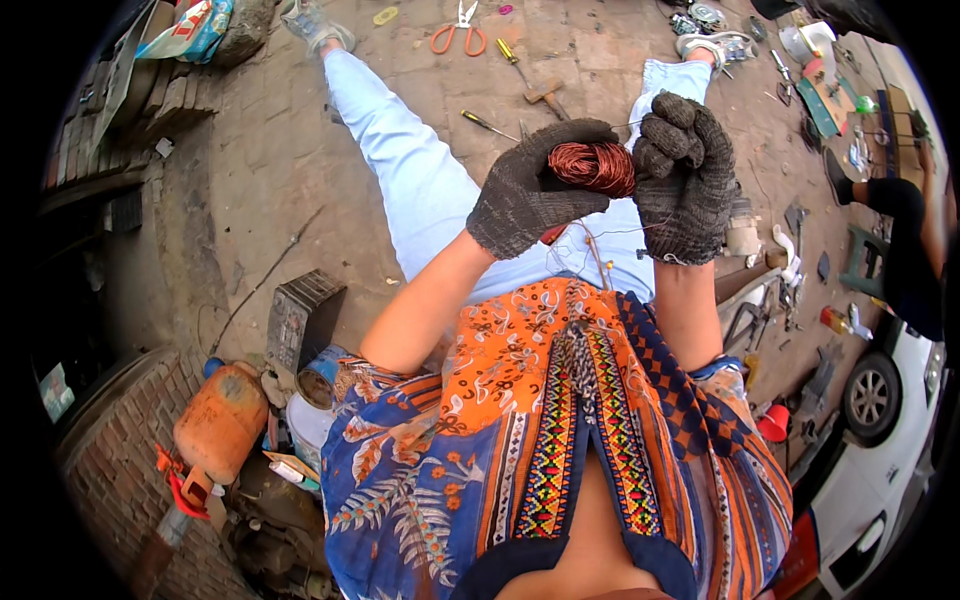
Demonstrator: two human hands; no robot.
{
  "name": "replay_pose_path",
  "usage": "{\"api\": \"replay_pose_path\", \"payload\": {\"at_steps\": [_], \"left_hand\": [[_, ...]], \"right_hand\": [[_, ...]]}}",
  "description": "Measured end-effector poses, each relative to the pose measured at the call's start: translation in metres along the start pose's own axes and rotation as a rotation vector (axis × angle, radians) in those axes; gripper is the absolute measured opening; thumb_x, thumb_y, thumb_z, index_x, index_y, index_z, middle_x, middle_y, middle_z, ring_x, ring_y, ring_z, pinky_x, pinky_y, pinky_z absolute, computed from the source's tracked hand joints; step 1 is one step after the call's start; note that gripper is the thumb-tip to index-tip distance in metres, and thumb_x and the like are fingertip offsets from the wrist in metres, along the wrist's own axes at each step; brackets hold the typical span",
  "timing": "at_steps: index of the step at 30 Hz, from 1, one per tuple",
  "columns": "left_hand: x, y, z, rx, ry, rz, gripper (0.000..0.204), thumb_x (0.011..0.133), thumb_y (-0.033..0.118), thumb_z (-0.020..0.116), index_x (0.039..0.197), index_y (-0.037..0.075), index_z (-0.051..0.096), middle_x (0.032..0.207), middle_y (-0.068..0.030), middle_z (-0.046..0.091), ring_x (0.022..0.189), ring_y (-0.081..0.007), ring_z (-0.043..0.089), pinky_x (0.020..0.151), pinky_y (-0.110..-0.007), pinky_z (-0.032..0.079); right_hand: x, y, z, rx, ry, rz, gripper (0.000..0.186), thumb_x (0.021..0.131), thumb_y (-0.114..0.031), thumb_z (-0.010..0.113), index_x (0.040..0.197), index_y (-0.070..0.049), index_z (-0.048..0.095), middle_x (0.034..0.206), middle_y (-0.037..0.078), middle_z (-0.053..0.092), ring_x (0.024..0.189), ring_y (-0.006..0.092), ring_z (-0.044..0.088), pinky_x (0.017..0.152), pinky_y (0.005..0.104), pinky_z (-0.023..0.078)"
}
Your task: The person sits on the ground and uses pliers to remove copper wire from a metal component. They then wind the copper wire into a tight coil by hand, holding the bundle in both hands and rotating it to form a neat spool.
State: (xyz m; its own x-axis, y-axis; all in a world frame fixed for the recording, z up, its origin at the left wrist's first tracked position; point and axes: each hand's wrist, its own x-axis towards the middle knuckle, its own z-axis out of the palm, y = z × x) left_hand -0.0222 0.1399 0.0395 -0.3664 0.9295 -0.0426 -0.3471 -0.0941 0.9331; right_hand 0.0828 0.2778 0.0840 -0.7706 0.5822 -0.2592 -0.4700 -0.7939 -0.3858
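My left hand [535, 190], in a dark knitted glove, is closed around a bundle of reddish-brown copper wire [593, 169]. Beside it, my right hand [685, 180] wears the same kind of glove, its fingers curled in with the tips pinched together. A thin strand of wire runs from the bundle toward those fingers, and what lies inside the pinch is mostly hidden. Loose thin wires hang below the bundle over my lap. Both hands are held up above my light blue trousers [400, 150].
On the paving ahead lie orange-handled scissors [461, 30], a yellow screwdriver [510, 55], a second screwdriver [485, 124] and a hammer [546, 95]. An orange gas cylinder [222, 420] stands at the lower left. Scattered tools, a green stool [865, 258], another person's leg and a white car [870, 470] are at right.
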Motion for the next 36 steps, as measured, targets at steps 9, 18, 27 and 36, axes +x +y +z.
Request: {"api": "replay_pose_path", "payload": {"at_steps": [9,18,27,36], "left_hand": [[-0.003,-0.001,0.017,-0.591,-0.138,-0.041,0.088,0.075,0.037,0.077,0.141,-0.002,0.032,0.137,-0.0175,0.044,0.126,-0.0257,0.046,0.104,-0.04,0.04],[-0.016,-0.015,0.012,-0.453,-0.186,-0.067,0.083,0.081,0.039,0.072,0.141,-0.002,0.032,0.124,-0.0194,0.054,0.114,-0.0277,0.055,0.094,-0.046,0.05],[-0.012,-0.02,-0.014,-0.459,0.096,0.09,0.076,0.082,0.033,0.071,0.14,0.001,0.034,0.125,-0.0197,0.054,0.117,-0.0331,0.054,0.095,-0.051,0.049],[0.003,0.002,0.005,-0.857,0.247,0.169,0.07,0.084,0.036,0.06,0.141,0.005,0.034,0.129,-0.0198,0.051,0.123,-0.0396,0.048,0.1,-0.059,0.042]], "right_hand": [[-0.008,0.009,0.007,0.026,-0.244,0.019,0.034,0.098,-0.024,0.046,0.067,-0.014,0.039,0.072,-0.001,0.043,0.051,0.0092,0.039,0.047,0.0261,0.036],[0.007,-0.032,0.006,0.277,-0.286,0.068,0.024,0.099,-0.02,0.043,0.077,-0.011,0.043,0.07,-0.003,0.041,0.046,0.0029,0.035,0.039,0.0197,0.028],[-0.047,-0.02,0.035,-0.662,-0.101,0.011,0.022,0.097,-0.018,0.051,0.089,0.002,0.057,0.073,0.008,0.057,0.052,0.0125,0.05,0.046,0.0246,0.039],[-0.054,0.027,-0.012,-0.806,-0.243,0.095,0.023,0.099,-0.019,0.048,0.089,0.0,0.056,0.078,0.008,0.061,0.064,0.0121,0.055,0.06,0.0249,0.045]]}}
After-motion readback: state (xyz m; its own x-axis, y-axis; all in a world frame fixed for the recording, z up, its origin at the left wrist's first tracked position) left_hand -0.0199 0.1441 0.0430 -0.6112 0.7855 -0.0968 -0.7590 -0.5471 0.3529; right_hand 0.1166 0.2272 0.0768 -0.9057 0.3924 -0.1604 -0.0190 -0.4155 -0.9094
